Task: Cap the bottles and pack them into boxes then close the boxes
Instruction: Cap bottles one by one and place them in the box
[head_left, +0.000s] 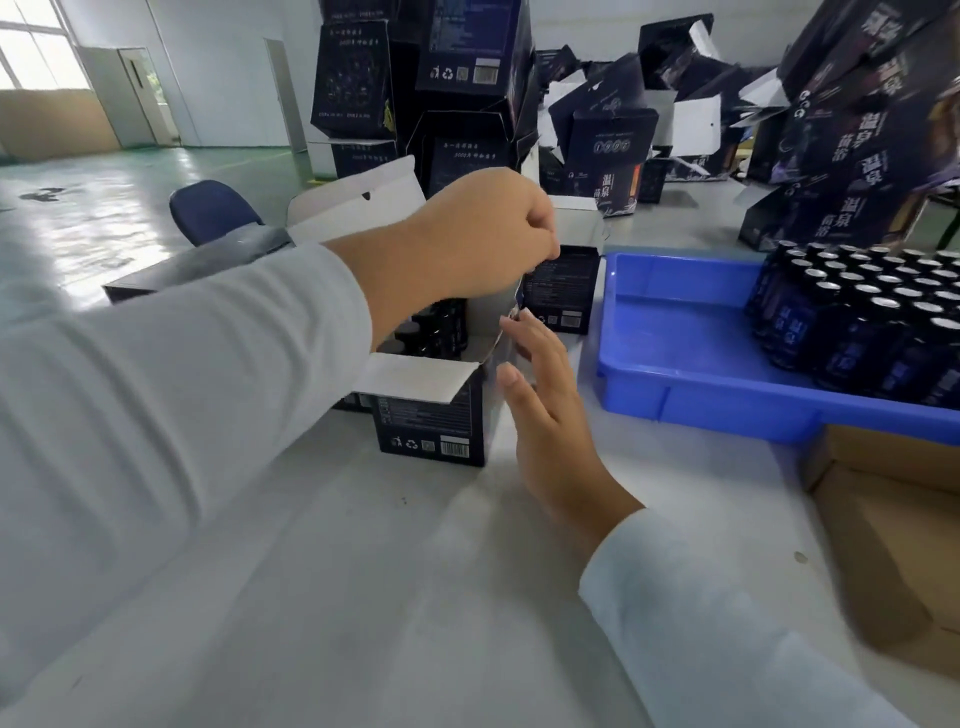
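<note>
Pale grey tabletop (363, 597) fills the foreground, seen from a head-worn camera looking down past two white-sleeved arms. At the near right edge lies a piece of brown cardboard (893, 525). The right hand (550, 421) reaches forward from the lower right, its fingers straight and relaxed in a released grip, fingertips touching the right side of an open dark box (431, 421) that stands on the tabletop at centre. This box shows a barcode on its near face, and a white inner flap (415, 376) is folded out toward the viewer. Dark bottles (431, 327) stand inside it, partly hidden by the arm. The left hand (483, 234) comes across from the left above the box, its fingers curled in a clenched grip that pinches the raised flap on the box's right edge. Just behind stands a second dark box (563, 291) with its white lid open. To the right sits a blue plastic tray (675, 358), holding many dark bottles with silver tops (872, 322) packed together at its right end. Farther back, stacks of dark printed boxes (415, 78) and open, tumbled cartons (649, 114) crowd the tabletop. Beyond on the left are a blue chair (210, 208), a shiny green floor (104, 197) and a bright window (31, 47).
</note>
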